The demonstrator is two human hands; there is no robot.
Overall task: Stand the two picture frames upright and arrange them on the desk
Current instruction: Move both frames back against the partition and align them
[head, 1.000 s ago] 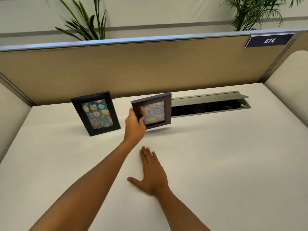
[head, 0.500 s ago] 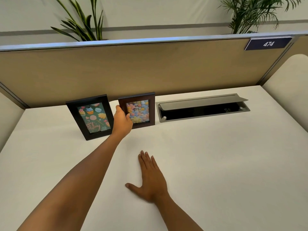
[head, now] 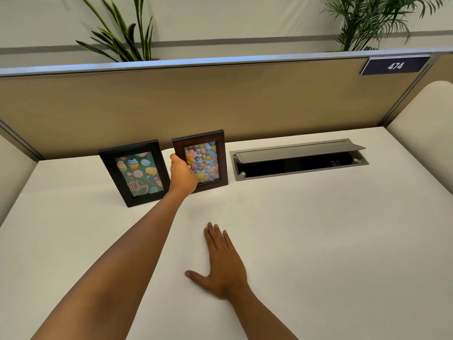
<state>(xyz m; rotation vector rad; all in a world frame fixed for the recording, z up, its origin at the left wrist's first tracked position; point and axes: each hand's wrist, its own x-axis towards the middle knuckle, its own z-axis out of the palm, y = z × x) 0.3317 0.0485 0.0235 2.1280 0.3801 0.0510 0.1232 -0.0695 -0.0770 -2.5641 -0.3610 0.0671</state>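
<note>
Now the brown frame (head: pixel 205 160) stands upright beside the black frame (head: pixel 134 172).

Head view, sole camera: worn on my head, wide-angle, facing forward and steeply down over the white desk top (head: pixel 318 241). Near field: both my bare forearms entering from the lower edge. Mid field: the desk's back edge, close enough to read picture detail. Far field: tan fabric partition panel (head: pixel 220 101) with its dark blue "474" number plate (head: pixel 395 66), green plants above. No second view to overlap.
</note>
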